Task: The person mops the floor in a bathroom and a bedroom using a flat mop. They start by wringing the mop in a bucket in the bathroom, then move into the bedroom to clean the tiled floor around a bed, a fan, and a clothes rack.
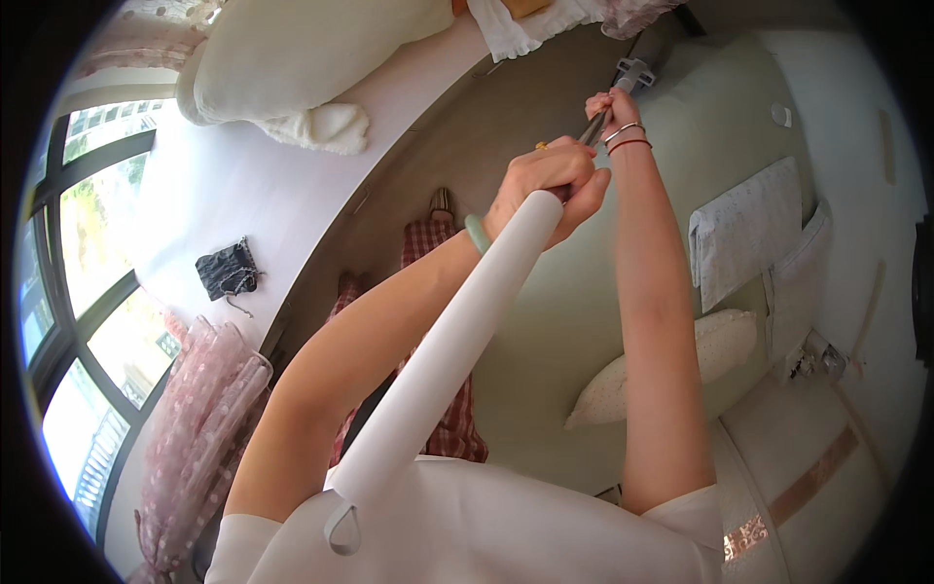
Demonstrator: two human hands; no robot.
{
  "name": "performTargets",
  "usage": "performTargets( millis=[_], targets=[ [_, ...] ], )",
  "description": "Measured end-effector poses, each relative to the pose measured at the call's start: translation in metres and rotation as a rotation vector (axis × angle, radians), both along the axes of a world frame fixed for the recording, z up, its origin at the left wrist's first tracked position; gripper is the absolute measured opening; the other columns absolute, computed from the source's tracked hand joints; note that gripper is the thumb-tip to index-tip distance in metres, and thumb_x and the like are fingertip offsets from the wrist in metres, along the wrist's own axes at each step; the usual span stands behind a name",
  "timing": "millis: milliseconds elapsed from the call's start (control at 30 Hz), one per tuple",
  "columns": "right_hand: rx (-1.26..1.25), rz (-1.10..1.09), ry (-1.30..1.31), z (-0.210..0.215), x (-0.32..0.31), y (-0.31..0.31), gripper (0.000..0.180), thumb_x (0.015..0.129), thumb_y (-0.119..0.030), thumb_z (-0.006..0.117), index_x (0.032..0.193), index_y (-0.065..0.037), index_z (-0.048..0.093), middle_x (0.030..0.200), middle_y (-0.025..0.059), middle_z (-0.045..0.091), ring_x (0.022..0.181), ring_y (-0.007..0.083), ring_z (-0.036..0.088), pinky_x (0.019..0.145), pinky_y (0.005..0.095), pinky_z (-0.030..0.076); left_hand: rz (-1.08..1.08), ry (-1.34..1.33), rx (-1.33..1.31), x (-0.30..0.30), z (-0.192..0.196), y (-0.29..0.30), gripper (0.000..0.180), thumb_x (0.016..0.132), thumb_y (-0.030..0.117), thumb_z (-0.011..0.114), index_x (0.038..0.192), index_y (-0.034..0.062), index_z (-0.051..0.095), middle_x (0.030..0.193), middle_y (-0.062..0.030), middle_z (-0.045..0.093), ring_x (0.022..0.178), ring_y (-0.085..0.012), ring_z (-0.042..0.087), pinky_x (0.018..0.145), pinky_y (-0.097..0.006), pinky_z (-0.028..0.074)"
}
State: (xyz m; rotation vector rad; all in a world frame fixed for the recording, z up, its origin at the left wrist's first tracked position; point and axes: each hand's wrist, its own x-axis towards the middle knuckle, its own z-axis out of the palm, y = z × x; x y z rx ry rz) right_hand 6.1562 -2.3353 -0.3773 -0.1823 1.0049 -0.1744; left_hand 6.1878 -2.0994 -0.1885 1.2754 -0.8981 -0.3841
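A long pole with a thick white handle runs from close to my chest up and away to the right. A pale hanging loop dangles from its near end. My left hand, with a ring and a green bangle, is closed around the pole where the white handle meets a thinner dark section. Farther along, my right hand grips the shaft near its far end. Just beyond it shows a light grey bracket-like head. What kind of tool this is I cannot tell.
A bed with a pale green sheet spreads to the right, carrying a folded grey cloth and a pillow. On the left, a white windowsill ledge holds a dark drawstring pouch and a cream cushion. A pink curtain hangs nearby.
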Motion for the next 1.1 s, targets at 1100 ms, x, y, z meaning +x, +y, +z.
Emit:
performTargets(
  millis=[1100],
  targets=[
    [-0.261,0.562,0.550,0.141,-0.027,0.621,0.022,0.090,-0.017,0.042,0.099,0.001,0.052,0.069,0.0096,0.057,0.052,0.0216,0.062,0.041,0.0352,0.052,0.541,0.433,0.370,-0.097,0.185,0.533,0.028,0.100,0.008,0.045,0.073,0.0105,0.036,0.066,-0.0013,0.043,0.066,-0.0110,0.043,0.103,-0.041,0.039]
  ],
)
